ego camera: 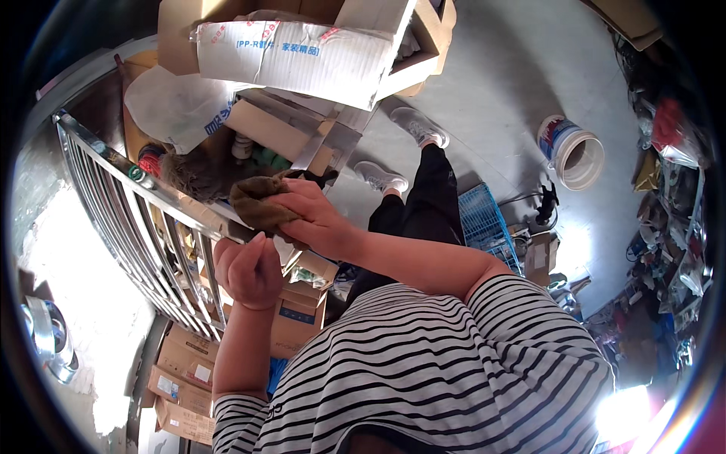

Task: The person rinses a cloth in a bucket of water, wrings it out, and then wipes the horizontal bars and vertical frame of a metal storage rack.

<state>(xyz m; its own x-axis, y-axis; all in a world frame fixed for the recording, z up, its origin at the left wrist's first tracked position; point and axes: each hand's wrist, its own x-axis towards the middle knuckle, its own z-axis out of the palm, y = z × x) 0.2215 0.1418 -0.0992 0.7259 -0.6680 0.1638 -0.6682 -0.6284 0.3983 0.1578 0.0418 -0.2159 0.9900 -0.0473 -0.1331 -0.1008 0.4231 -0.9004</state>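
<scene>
A bunched brown cloth [258, 204] is gripped in my right hand [320, 218], over the upper rail of a metal rack with upright bars [187, 207]. My left hand [248, 269] is closed at the rail's near end, just below the cloth, its fingers curled. Whether it grips the rail or something small is hidden by the fingers. Beyond the cloth, a shaggy grey-brown clump [193, 173] lies by the rail. A green roll of tape [136, 173] rests on the rail farther left.
Open cardboard boxes [295, 57] and a white plastic bag [170, 108] stand beyond the rack. Stacked cartons [184, 369] are at lower left. A blue wire basket [489, 221] and a white bucket [581, 159] are on the floor at right, near packed goods [669, 227].
</scene>
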